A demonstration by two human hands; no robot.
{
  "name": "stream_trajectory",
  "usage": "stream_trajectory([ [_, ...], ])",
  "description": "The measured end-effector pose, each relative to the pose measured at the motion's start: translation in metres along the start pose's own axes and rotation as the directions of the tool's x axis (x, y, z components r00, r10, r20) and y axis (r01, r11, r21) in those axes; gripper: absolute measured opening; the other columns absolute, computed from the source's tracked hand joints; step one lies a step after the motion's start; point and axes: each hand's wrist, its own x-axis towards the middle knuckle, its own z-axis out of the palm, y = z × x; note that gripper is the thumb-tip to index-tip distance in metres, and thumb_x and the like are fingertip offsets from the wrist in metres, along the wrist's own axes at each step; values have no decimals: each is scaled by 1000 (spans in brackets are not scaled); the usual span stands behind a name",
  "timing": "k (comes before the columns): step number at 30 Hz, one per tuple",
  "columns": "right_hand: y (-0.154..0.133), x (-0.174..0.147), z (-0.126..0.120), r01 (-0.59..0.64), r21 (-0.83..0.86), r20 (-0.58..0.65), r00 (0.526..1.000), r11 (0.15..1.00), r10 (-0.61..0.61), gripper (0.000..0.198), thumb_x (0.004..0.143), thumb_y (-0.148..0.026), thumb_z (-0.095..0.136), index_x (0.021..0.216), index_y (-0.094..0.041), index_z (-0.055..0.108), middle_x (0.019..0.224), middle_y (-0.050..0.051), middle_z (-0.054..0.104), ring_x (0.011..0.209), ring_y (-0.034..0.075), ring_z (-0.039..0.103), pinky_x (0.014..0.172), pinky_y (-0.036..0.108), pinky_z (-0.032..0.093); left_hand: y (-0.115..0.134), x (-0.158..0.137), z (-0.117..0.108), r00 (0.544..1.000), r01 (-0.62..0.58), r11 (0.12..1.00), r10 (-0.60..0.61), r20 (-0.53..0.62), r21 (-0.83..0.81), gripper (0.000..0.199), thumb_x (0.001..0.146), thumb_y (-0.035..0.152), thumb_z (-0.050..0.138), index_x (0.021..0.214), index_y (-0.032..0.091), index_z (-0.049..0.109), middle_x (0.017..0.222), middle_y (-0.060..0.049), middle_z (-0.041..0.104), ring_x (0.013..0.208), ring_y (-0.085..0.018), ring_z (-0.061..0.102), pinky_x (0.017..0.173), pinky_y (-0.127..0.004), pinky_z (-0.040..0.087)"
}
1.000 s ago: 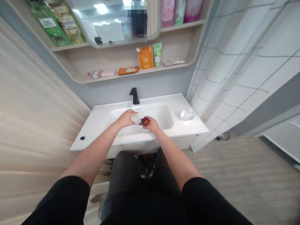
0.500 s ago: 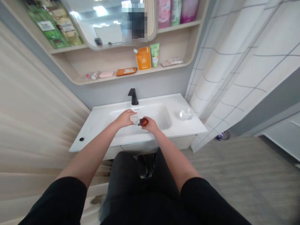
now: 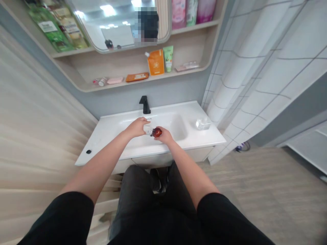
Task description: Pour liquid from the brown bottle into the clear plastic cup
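Note:
Above the white sink, my left hand is closed around a small clear container. My right hand grips a reddish-brown amber bottle. The bottle is tilted, its neck pointing left at the clear container. Neck and container meet or nearly meet; whether they touch I cannot tell, nor whether any liquid flows. Fingers hide part of both things. A small black cap lies on the counter to the left of my left hand.
A black faucet stands behind the sink. On the right counter sits a clear box-like container. The shelf above holds an orange pouch, a green tube and a flat orange packet. A pale curtain hangs at left.
My left hand and the clear container have shifted very slightly right, towards the amber bottle. Both hands keep their hold.

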Motion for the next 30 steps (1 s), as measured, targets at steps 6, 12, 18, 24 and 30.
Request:
stream_trajectory([
  [6,-1,-1,-1,-3,7,-4,1000,1000,3,88,59,-25,101,141,-25,70,136,7,79,124,33,76,115,47,58,1,6,-3,1000,-13,1000,13,28,28,72,64,26,86,135,24,81,131,-12,71,125,-37,69,118,-48,54],
  [12,-2,-1,-1,-1,15,-14,1000,1000,2,86,60,-27,100,141,-28,71,135,5,80,124,33,77,115,48,58,4,9,-9,999,-30,999,28,43,36,72,64,27,86,136,26,80,129,-11,73,122,-36,69,115,-48,55],
  [18,-1,-1,0,10,47,-18,1000,999,-9,86,60,-27,99,141,-27,71,134,5,80,121,31,77,115,47,58,6,11,-12,998,-42,998,41,44,37,71,63,25,85,134,24,81,128,-11,73,122,-36,69,115,-47,55],
  [24,0,-1,0,14,47,-29,1000,999,-12,86,60,-28,100,142,-27,71,132,5,80,119,32,78,113,47,59,8,14,-15,997,-45,996,40,71,73,73,64,25,83,136,26,80,130,-11,73,125,-36,68,116,-48,55],
  [30,1,-1,2,3,68,-40,999,998,0,87,60,-29,101,142,-28,70,133,5,80,119,31,78,113,47,59,11,17,-18,997,-51,997,47,63,62,71,61,22,84,132,25,82,127,-11,73,122,-38,69,115,-49,56],
])
